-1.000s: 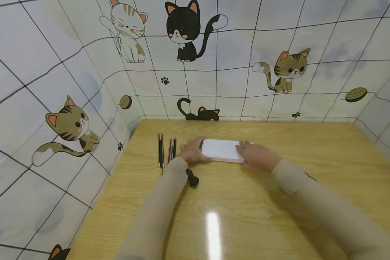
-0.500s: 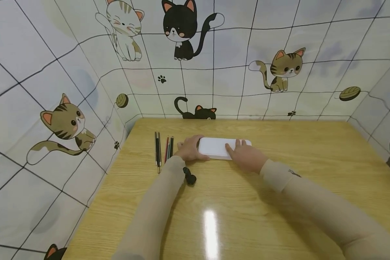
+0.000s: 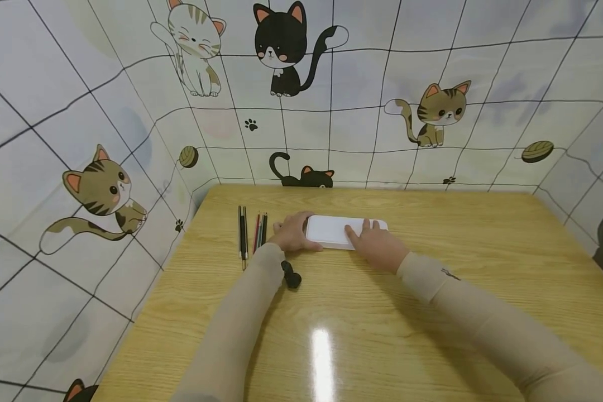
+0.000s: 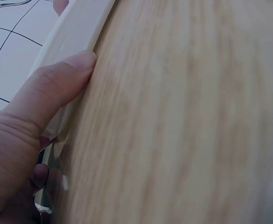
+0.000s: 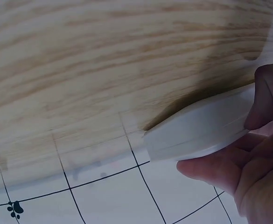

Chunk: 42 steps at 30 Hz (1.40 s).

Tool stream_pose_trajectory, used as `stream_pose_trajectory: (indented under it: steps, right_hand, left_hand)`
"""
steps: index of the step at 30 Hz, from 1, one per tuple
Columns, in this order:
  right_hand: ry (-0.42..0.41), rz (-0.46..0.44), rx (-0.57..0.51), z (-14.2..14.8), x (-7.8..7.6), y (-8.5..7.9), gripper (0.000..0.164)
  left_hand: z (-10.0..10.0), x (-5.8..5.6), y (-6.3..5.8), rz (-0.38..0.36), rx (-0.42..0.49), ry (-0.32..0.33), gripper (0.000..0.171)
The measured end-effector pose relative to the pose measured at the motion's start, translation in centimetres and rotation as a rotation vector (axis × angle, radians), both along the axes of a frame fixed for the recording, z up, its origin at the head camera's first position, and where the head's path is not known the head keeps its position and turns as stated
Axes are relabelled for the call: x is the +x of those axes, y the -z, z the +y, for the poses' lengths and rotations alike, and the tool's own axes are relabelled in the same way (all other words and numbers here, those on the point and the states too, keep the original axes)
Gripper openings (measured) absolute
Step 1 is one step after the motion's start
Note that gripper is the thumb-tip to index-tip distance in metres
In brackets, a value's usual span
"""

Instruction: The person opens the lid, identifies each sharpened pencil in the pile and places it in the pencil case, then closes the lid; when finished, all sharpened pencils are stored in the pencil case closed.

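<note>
Resembles an indoor desk corner; cannot be classed firmly as home, office or studio. Contains a wood-grain table [image 3: 372, 318] bearing pencils [image 3: 264, 228]. Bounded on three sides by a gridded, cat-print covering [image 3: 354, 131].

Both arms reach forward, sleeved to the wrist. The left arm [image 3: 233, 324] rises at a slant, and the left hand [image 3: 292, 233] is cupped, its thumb [image 4: 57, 84] stretched out well apart from the fingers in a holding grip. The right arm [image 3: 482, 318] comes in along a flatter diagonal. The right hand [image 3: 379, 245] lies palm down, fingers [image 3: 365, 224] parted and pointing forward; from the right wrist, one digit [image 5: 269, 93] shows sharply bent while another extends. The hands sit near each other, apart.
</note>
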State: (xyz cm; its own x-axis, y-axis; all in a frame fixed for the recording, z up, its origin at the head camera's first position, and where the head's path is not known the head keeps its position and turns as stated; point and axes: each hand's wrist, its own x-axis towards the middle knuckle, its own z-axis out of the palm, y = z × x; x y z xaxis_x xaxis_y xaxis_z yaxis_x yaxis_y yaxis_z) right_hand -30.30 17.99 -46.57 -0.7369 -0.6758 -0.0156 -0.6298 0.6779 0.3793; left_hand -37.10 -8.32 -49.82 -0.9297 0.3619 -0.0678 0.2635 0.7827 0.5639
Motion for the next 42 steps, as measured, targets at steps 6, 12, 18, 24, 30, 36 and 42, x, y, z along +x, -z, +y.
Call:
stream_pose_trajectory:
  steps: [6,12,18,24,30,36,42]
  right_hand:
    - [0.008,-0.033,-0.046,-0.4,-0.6,-0.8,0.061]
    - [0.015,-0.093,-0.071,-0.4,-0.6,-0.5,0.053]
    - [-0.011,-0.038,-0.123,0.4,-0.2,-0.2,0.061]
    - [-0.007,-0.208,-0.218,1.7,-1.6,-1.6,0.064]
    - [0.143,-0.534,-0.369,3.9,-3.2,-2.2,0.071]
    - [0.159,-0.620,-0.444,4.7,-3.7,-2.2,0.073]
    - [0.148,-0.595,-0.511,5.4,-3.7,-2.3,0.067]
  left_hand:
    - [-0.4,-0.4,0.4,0.013,0.013,0.012,0.104]
    - [-1.0,-0.4,1.2,0.003,-0.001,-0.006,0.106]
    - [-0.9,-0.5,1.7,0.018,0.009,0.013,0.106]
    - [-1.0,-0.1,1.7,-0.011,0.002,-0.015,0.105]
    - [-0.6,-0.5,1.3,0.029,0.007,0.030,0.106]
    - [-0.5,-0.3,0.4,0.015,0.020,0.031,0.104]
    - [-0.5,-0.7,0.7,0.021,0.005,0.030,0.104]
